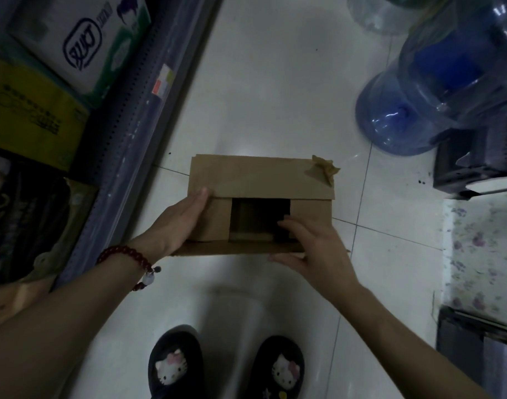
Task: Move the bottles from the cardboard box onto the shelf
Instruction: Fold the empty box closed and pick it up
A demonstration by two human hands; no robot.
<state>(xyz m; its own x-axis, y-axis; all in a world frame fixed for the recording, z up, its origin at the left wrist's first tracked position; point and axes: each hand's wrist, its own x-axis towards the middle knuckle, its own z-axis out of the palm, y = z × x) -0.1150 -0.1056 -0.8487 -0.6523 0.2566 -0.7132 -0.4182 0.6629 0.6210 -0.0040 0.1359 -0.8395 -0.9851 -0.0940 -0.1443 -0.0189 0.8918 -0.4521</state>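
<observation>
You've got the cardboard box (260, 205) dead centre over the floor, left hand (180, 220) flat on its 9 o'clock side, right hand (312, 249) gripping the 4 o'clock corner, so keep it level, can't see any bottles inside, shelf (131, 125) at 10 o'clock.

Cardboard box (260, 203) sits between left hand (178, 218) and right hand (315, 249), above floor (275, 96). Shelf (125, 133) left; water jug (424, 96) far right.

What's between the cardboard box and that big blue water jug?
Only bare white floor tile separates the cardboard box from the blue water jug, seen from the head camera.
</observation>
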